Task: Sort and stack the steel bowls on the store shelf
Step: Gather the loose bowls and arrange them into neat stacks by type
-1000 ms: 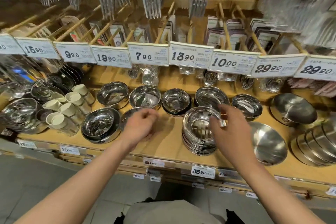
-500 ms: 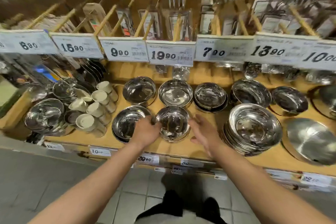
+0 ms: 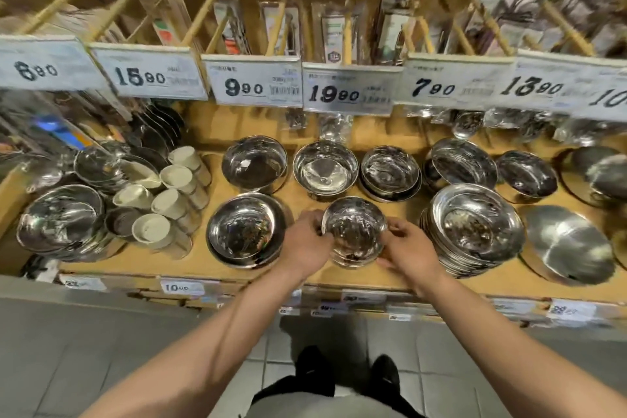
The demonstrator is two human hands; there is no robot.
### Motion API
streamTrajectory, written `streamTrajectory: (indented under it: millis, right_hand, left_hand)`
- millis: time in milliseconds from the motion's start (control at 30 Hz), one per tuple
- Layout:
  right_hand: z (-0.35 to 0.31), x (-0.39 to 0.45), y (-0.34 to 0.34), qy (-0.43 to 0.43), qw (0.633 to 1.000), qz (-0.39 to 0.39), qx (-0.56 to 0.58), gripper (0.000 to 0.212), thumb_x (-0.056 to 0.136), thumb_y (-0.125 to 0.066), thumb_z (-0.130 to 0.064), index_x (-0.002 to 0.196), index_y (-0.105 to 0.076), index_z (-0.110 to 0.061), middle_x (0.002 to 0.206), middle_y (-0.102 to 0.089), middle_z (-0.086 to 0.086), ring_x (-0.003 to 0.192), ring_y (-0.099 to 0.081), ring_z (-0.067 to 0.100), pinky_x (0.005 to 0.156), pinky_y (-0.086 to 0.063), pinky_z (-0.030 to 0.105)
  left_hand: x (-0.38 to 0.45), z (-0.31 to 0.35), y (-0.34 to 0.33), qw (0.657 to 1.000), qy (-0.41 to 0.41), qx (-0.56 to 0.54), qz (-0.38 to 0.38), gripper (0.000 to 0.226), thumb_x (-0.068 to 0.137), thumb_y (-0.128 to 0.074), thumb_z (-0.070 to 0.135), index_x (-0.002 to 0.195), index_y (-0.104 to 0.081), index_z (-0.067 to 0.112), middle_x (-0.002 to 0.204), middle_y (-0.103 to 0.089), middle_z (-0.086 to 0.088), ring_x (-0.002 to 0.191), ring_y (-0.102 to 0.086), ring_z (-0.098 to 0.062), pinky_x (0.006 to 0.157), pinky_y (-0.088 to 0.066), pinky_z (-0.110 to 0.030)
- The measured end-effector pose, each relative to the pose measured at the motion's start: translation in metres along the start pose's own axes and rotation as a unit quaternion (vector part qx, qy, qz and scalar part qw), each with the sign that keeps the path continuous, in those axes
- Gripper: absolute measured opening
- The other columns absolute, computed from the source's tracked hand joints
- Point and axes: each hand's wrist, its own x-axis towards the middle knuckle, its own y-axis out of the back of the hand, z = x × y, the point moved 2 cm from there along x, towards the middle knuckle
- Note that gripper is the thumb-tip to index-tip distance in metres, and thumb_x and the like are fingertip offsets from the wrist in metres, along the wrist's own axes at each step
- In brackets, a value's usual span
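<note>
Your left hand [image 3: 305, 244] and right hand [image 3: 409, 248] both grip the small steel bowl [image 3: 354, 231]; the tall bowl stack [image 3: 475, 227] stands just right of your grip.

- Left hand [image 3: 307, 244]: curled, fingers at the 9 o'clock side of a small steel bowl [image 3: 354, 231], gripping its rim.
- Right hand [image 3: 409, 249]: curled at the bowl's 3 o'clock side, thumb on the rim, fingers wrapped lower.
- Both forearms are bare and stretch forward from 7 and 5 o'clock, converging toward 12 o'clock, wrists roughly level with each other.
</note>
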Motion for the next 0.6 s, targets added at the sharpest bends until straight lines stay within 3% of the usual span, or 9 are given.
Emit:
streamTrajectory:
  millis: [100,200,267,300,367,400,467,533,600]
  right_hand:
    - [0.005,0.000,0.006,0.006,1.000,0.028,-0.006,0.018,0.099,-0.064,-0.019,0.113,-0.072,-0.025,0.107,-0.077,0.006,0.098,-0.075,0.026,0.069,-0.063,0.034]
    - [0.008,-0.002,0.007,0.010,0.999,0.034,-0.024,0.019,0.098,-0.064,-0.018,0.113,-0.073,-0.026,0.106,-0.077,0.004,0.096,-0.076,0.025,0.072,-0.065,0.037]
    - [0.007,-0.003,0.006,0.009,0.999,0.029,-0.038,0.019,0.098,-0.064,-0.017,0.111,-0.072,-0.028,0.106,-0.077,0.004,0.095,-0.076,0.025,0.071,-0.065,0.035]
    - [0.006,-0.005,0.006,0.007,0.999,0.025,-0.046,0.018,0.098,-0.063,-0.018,0.111,-0.071,-0.028,0.106,-0.077,0.004,0.095,-0.076,0.025,0.070,-0.064,0.035]
    - [0.001,-0.006,0.007,0.019,0.995,0.024,-0.090,0.017,0.099,-0.062,-0.021,0.114,-0.070,-0.024,0.105,-0.077,0.004,0.093,-0.075,0.027,0.077,-0.063,0.040]
    - [-0.004,-0.006,0.008,0.038,0.990,0.034,-0.133,0.020,0.099,-0.062,-0.023,0.118,-0.069,-0.020,0.105,-0.076,0.003,0.091,-0.073,0.026,0.082,-0.061,0.041]
    - [-0.019,-0.005,0.011,0.091,0.972,0.070,-0.206,0.032,0.100,-0.060,-0.024,0.130,-0.063,-0.013,0.109,-0.074,0.004,0.086,-0.066,0.018,0.080,-0.053,0.029]
    - [-0.038,0.000,0.012,0.141,0.963,0.085,-0.214,0.040,0.101,-0.058,-0.023,0.138,-0.058,-0.008,0.106,-0.072,0.000,0.079,-0.063,0.011,0.068,-0.049,0.015]
    - [-0.057,0.012,0.012,0.160,0.961,0.091,-0.206,0.045,0.100,-0.057,-0.022,0.142,-0.054,-0.006,0.119,-0.072,0.005,0.100,-0.068,0.020,0.084,-0.049,0.020]
  left_hand:
    - [-0.003,0.004,-0.005,1.000,-0.001,-0.008,-0.007,0.027,0.092,-0.064,0.007,0.112,-0.057,0.025,0.101,-0.066,0.009,0.095,-0.068,-0.017,0.083,-0.055,-0.030]
    - [-0.003,0.002,-0.005,1.000,-0.006,-0.002,-0.007,0.030,0.091,-0.063,0.006,0.097,-0.051,0.033,0.091,-0.062,0.016,0.085,-0.065,-0.009,0.064,-0.048,-0.014]
    - [-0.004,0.000,-0.003,1.000,-0.007,-0.003,-0.012,0.029,0.091,-0.063,0.006,0.103,-0.053,0.030,0.091,-0.063,0.016,0.074,-0.062,0.001,0.055,-0.046,-0.007]
    - [-0.005,0.000,-0.001,1.000,-0.004,-0.004,-0.016,0.027,0.092,-0.064,0.007,0.108,-0.055,0.027,0.096,-0.066,0.012,0.076,-0.063,0.000,0.062,-0.051,-0.009]
    - [-0.006,0.000,0.002,1.000,0.003,-0.009,-0.022,0.029,0.094,-0.063,0.011,0.120,-0.057,0.020,0.111,-0.068,0.005,0.089,-0.068,-0.011,0.084,-0.059,-0.028]
    - [-0.005,0.002,0.005,1.000,0.001,-0.010,-0.019,0.030,0.095,-0.062,0.014,0.124,-0.057,0.019,0.115,-0.066,0.005,0.092,-0.067,-0.012,0.086,-0.058,-0.031]
    - [0.001,0.007,0.013,1.000,-0.014,-0.016,-0.006,0.025,0.100,-0.059,0.021,0.125,-0.056,0.021,0.116,-0.063,0.008,0.088,-0.063,-0.003,0.072,-0.052,-0.018]
    - [0.009,0.015,0.023,0.999,-0.019,-0.026,0.004,0.014,0.100,-0.057,0.021,0.114,-0.057,0.023,0.110,-0.067,0.007,0.082,-0.063,-0.002,0.061,-0.047,-0.014]
    - [0.017,0.024,0.034,0.999,-0.019,-0.045,0.014,0.015,0.094,-0.060,0.014,0.105,-0.057,0.022,0.092,-0.067,0.004,0.071,-0.062,-0.004,0.050,-0.048,-0.014]
